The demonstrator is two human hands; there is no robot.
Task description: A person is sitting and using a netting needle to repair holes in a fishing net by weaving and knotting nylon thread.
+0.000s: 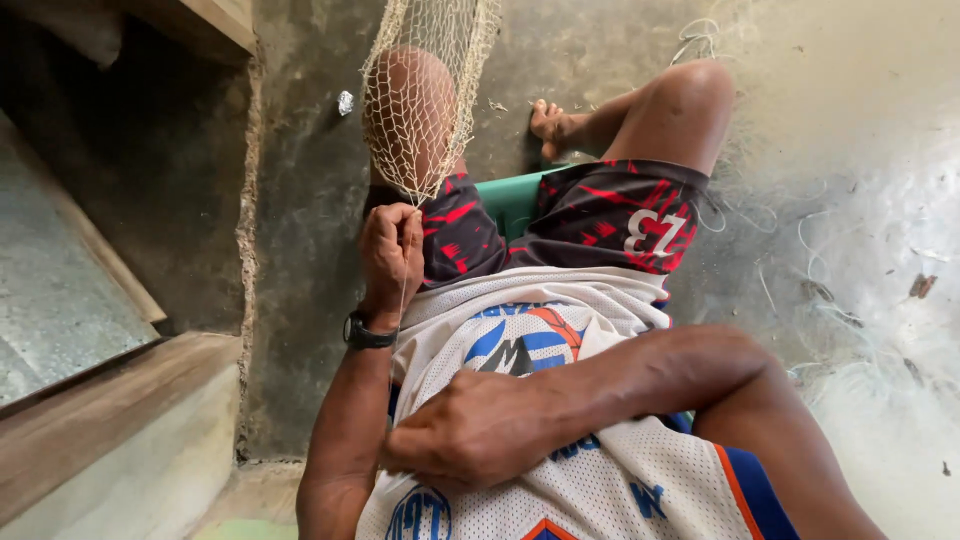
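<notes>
A beige fishing net (425,95) hangs from above and drapes over my left knee. My left hand (392,250), with a black watch on the wrist, pinches the net's lower tip. A thin twine (403,300) runs down from that pinch toward my right hand (470,430). The right hand is closed in a fist against my white mesh jersey, its arm reaching across my body from the right. I sit on a green seat (510,200) in red and black shorts.
Concrete floor (300,200) lies below, with loose pale line (800,250) strewn at the right. A wooden step (110,400) and a metal sheet (50,290) stand at the left. My bare right foot (550,125) rests on the floor.
</notes>
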